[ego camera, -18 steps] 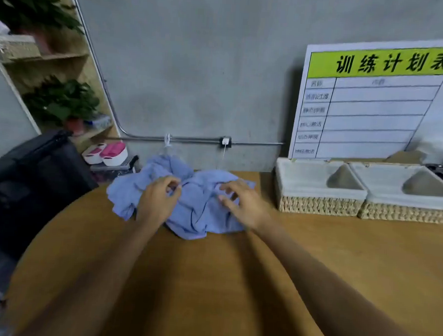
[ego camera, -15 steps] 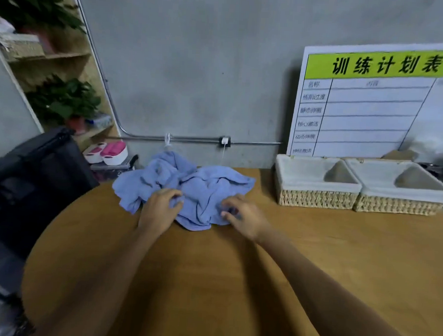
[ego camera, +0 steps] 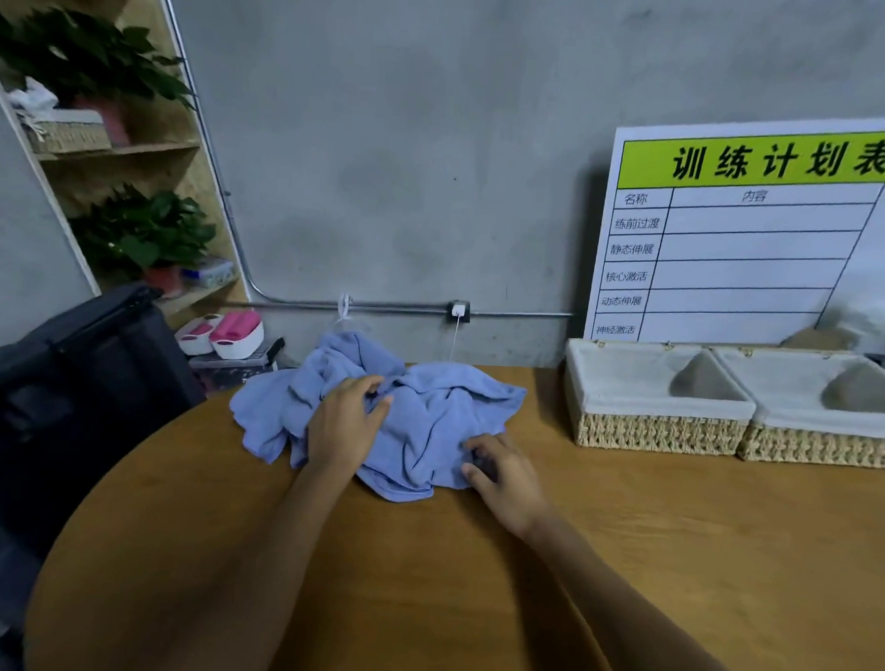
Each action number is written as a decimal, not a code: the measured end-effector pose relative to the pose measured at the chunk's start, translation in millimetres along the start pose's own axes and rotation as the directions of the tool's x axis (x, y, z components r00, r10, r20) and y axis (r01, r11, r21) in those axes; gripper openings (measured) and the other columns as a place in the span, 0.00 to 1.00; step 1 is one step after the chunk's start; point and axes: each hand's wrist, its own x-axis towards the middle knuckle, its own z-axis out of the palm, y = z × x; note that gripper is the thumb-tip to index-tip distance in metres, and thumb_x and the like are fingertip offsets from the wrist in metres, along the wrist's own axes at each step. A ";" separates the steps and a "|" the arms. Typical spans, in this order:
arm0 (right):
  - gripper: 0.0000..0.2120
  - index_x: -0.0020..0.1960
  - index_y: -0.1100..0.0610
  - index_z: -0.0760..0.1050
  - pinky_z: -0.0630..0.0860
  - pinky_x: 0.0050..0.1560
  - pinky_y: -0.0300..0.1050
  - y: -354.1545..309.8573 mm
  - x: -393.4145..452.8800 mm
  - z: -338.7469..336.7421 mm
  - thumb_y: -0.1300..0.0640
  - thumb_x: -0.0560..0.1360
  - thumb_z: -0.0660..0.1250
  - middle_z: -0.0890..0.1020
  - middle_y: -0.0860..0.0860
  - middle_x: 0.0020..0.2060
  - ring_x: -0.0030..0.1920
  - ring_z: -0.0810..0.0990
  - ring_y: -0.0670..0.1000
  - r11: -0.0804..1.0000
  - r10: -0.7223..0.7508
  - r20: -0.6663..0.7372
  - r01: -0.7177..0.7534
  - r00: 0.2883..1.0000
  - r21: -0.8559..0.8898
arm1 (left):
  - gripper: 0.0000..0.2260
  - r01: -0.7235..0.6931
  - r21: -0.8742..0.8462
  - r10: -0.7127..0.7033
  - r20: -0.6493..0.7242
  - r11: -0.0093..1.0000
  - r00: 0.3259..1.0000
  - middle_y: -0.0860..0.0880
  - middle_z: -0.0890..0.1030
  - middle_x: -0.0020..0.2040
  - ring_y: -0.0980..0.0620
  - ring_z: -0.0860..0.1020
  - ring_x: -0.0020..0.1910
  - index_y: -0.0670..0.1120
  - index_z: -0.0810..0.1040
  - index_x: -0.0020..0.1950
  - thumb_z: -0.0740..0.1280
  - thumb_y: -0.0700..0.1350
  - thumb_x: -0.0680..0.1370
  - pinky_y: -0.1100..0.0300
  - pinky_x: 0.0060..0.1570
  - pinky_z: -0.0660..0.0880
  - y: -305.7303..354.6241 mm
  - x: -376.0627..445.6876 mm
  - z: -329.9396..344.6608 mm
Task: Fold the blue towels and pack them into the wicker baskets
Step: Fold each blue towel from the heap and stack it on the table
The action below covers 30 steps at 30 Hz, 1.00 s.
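Head view: left hand rests flat, fingers straight, on the crumpled blue towels. Right hand fingers curl loosely at the towels' near edge; whether they pinch cloth is unclear.

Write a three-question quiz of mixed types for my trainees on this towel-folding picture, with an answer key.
1. True or false: the towels are already folded.
2. How many baskets stand on the table?
3. Which hand lies on top of the towel heap? A. left B. right

Key
1. False: they lie crumpled.
2. Two: the near basket and the far basket, side by side, both holding no towels.
3. A: the left hand; the right hand is at the heap's near edge.
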 end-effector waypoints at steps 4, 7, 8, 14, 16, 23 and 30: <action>0.11 0.60 0.53 0.77 0.72 0.48 0.45 6.1 1.5 -0.5 0.55 0.78 0.69 0.75 0.51 0.50 0.47 0.75 0.48 0.998 -0.015 -0.022 0.017 1.000 0.055 | 0.11 0.085 0.048 -0.087 0.034 0.995 0.996 0.48 0.84 0.45 0.46 0.81 0.46 0.47 0.84 0.58 0.70 0.49 0.79 0.53 0.41 0.76 -0.7 15.3 10.8; 0.11 0.60 0.52 0.77 0.71 0.49 0.42 8.5 0.6 -7.6 0.56 0.78 0.69 0.75 0.50 0.50 0.48 0.75 0.47 0.997 -0.026 -0.012 0.027 1.000 0.076 | 0.07 0.126 0.035 -0.128 0.062 0.991 0.990 0.49 0.83 0.39 0.45 0.80 0.43 0.48 0.85 0.47 0.69 0.48 0.79 0.53 0.39 0.75 4.1 18.9 10.8; 0.11 0.60 0.52 0.76 0.71 0.48 0.41 8.7 0.2 -10.8 0.56 0.78 0.68 0.75 0.50 0.50 0.48 0.75 0.47 0.996 -0.032 -0.012 0.033 0.999 0.078 | 0.06 0.117 0.003 -0.117 0.046 0.993 0.992 0.50 0.83 0.39 0.46 0.80 0.42 0.49 0.85 0.46 0.69 0.48 0.79 0.53 0.39 0.75 7.8 18.7 8.3; 0.11 0.61 0.51 0.77 0.73 0.47 0.42 -3.2 9.0 -38.6 0.54 0.79 0.68 0.77 0.49 0.51 0.47 0.77 0.48 0.992 -0.074 -0.077 0.081 0.994 0.099 | 0.07 -0.218 -0.162 0.190 -0.175 0.962 0.966 0.52 0.80 0.42 0.54 0.78 0.41 0.49 0.77 0.52 0.62 0.49 0.84 0.52 0.40 0.75 47.9 10.5 -14.5; 0.11 0.61 0.52 0.78 0.74 0.48 0.38 -12.3 12.9 -50.9 0.55 0.79 0.69 0.78 0.48 0.53 0.47 0.78 0.47 0.979 -0.114 -0.136 0.134 0.984 0.153 | 0.05 -0.335 -0.252 0.308 -0.139 0.908 0.941 0.54 0.80 0.42 0.57 0.78 0.42 0.50 0.74 0.53 0.60 0.49 0.85 0.59 0.41 0.75 69.3 -0.4 -24.6; 0.15 0.63 0.51 0.77 0.73 0.52 0.36 -35.3 9.4 -77.9 0.51 0.76 0.68 0.78 0.47 0.54 0.51 0.77 0.43 0.963 -0.181 -0.138 0.204 0.974 0.176 | 0.05 -0.152 -0.443 0.273 0.221 0.883 0.936 0.52 0.78 0.38 0.55 0.78 0.37 0.50 0.73 0.51 0.60 0.46 0.85 0.60 0.40 0.72 70.7 -53.1 -10.3; 0.17 0.63 0.53 0.79 0.70 0.52 0.32 -0.4 -28.7 -59.3 0.58 0.75 0.73 0.79 0.51 0.55 0.52 0.77 0.48 0.973 -0.225 0.058 0.220 0.973 0.072 | 0.08 0.035 -0.610 0.298 0.435 0.792 0.850 0.50 0.70 0.26 0.53 0.71 0.26 0.42 0.71 0.40 0.61 0.38 0.79 0.59 0.32 0.71 85.9 -125.1 -7.7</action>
